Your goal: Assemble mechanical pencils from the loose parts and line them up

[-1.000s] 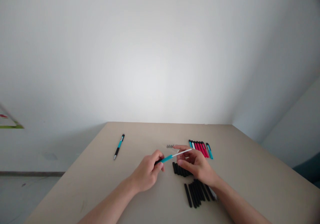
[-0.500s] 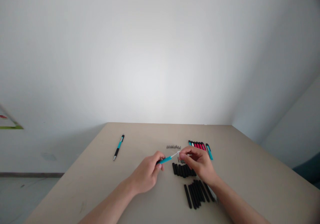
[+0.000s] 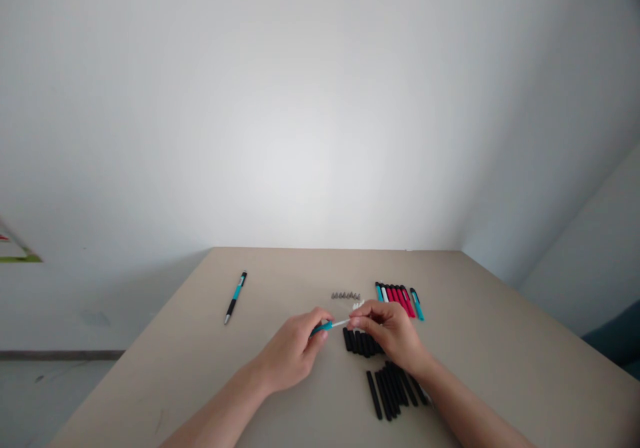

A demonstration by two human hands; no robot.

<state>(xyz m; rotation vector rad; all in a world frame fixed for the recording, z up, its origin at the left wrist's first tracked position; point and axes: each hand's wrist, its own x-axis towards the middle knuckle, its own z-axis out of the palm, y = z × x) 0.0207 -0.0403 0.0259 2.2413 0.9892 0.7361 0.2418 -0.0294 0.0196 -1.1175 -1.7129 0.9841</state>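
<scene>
My left hand [image 3: 293, 355] is closed around a blue pen barrel [image 3: 321, 328], most of it hidden by the fingers. From the barrel's right end sticks a thin white pen refill [image 3: 341, 323]. The thumb and fingers of my right hand [image 3: 393, 331] pinch the refill's far end; its tip is covered. Just beneath my right hand lies a row of short black grips [image 3: 356, 342]. Nearer to me, beside the right forearm, are several longer black tubes [image 3: 385, 391]. Small white parts [image 3: 358, 305] show behind the right fingertips.
A row of small metal springs or tips [image 3: 345, 295] lies behind the hands. Blue, white and red pen barrels [image 3: 397, 296] stand in a row at the back right, with one blue barrel [image 3: 417, 305] beside them. A whole blue-and-black pen [image 3: 235, 298] lies left on the table [image 3: 190, 368].
My right hand has moved slightly down and left, closer to my left hand. Less of the white refill and blue barrel shows between them, and the barrel lies flatter.
</scene>
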